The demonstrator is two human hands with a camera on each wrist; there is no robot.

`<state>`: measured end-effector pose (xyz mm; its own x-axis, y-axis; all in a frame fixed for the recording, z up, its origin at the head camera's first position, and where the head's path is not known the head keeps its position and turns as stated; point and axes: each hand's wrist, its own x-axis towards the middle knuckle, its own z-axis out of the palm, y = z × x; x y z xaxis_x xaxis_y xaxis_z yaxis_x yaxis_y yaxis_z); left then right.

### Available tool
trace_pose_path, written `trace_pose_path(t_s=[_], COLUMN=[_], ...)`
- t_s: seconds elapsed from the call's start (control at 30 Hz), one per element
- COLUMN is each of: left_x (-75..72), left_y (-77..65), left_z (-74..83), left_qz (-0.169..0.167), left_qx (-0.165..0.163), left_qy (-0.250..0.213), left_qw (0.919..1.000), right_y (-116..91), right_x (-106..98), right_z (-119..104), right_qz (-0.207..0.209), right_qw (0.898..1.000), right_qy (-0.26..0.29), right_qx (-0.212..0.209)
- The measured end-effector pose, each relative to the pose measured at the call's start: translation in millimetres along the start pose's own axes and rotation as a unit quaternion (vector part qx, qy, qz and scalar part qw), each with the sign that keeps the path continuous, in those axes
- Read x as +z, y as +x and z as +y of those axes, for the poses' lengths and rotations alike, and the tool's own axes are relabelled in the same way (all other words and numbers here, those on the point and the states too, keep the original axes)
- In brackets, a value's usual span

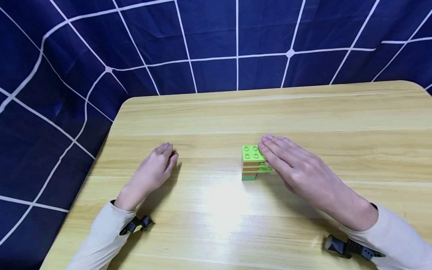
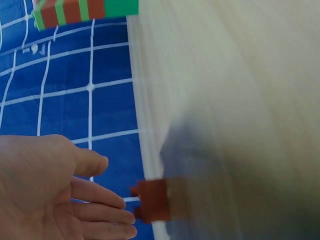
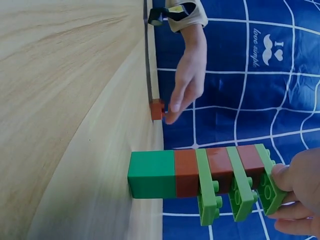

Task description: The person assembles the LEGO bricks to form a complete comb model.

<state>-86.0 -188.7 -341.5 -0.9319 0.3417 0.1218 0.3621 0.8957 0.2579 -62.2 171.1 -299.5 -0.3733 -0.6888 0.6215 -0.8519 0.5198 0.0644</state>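
A small tower of toy building bricks [image 3: 152,175] stands upright on the table, dark green at its base with brown bricks and light green bricks alternating above. My right hand [image 1: 300,168] is at its top, thumb and fingers at opposite sides of the overhanging end of the top light green brick [image 3: 272,187]. Off to the left, a loose red-brown brick [image 2: 154,200] sits on the table near its edge in the left wrist view. My left hand [image 1: 153,167] hovers at this brick, fingers extended and fingertips close to its studs, thumb apart; the head view mostly hides the brick.
The wooden table [image 1: 202,116] has rounded corners. Behind it and to its left hangs a dark blue cloth [image 1: 209,30] with white grid lines. A dark wrist camera [image 1: 135,225] is strapped to the left sleeve, another camera [image 1: 337,245] to the right.
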Motion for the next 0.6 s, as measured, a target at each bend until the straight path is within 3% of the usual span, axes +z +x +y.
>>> trace_pose_path(t_s=[0.27,0.6], left_x=[4.2,4.2], left_y=[-3.3,-5.8], left_z=[-8.9,-7.8], left_qz=[0.011,0.039], left_qx=[-0.025,-0.012], left_qy=[0.015,-0.004], left_qw=[0.9995,0.9992], right_y=[1.0,2.0], right_x=[2.4,2.5], right_z=[1.6,2.2], right_qz=[0.027,0.038], right_qw=[1.0,0.999], right_qy=[0.008,0.012], right_qx=[0.0,0.004])
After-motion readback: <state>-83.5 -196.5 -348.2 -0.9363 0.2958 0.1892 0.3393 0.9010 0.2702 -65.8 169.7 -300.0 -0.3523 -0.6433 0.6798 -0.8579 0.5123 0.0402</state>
